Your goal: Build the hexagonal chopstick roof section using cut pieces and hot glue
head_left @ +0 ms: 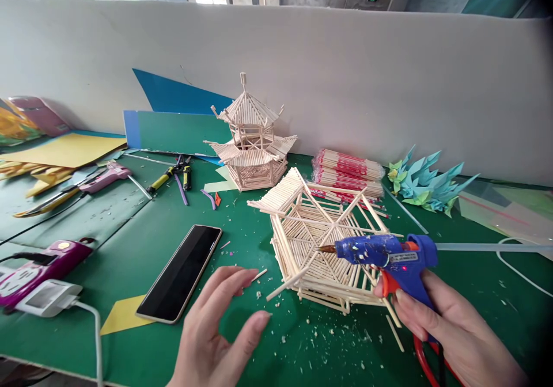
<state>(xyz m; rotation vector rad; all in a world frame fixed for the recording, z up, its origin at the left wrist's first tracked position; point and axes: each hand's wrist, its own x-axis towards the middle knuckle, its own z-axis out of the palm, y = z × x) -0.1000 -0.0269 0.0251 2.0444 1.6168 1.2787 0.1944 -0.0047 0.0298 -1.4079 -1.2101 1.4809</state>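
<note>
My right hand (449, 323) is wrapped round a blue hot glue gun (380, 251) with an orange trigger. Its brown nozzle points left, over a half-built model of thin wooden sticks (302, 234). A clear glue stick (488, 247) runs out of the gun's back end. One slatted roof panel (280, 194) sits on the model's far left side; bare sticks form the other ribs. My left hand (220, 323) is in front of the model, thumb and fingers apart. Close to its fingertips is a short stick piece (259, 274); whether they touch I cannot tell.
A stick pagoda (250, 145) stands behind the model, beside bundled sticks (345, 171) and blue paper leaves (432, 182). On the left are a phone (181, 274), a purple power strip (52, 272), a pink glue gun (106, 177) and pliers (166, 177). A grey partition (345, 82) rises behind.
</note>
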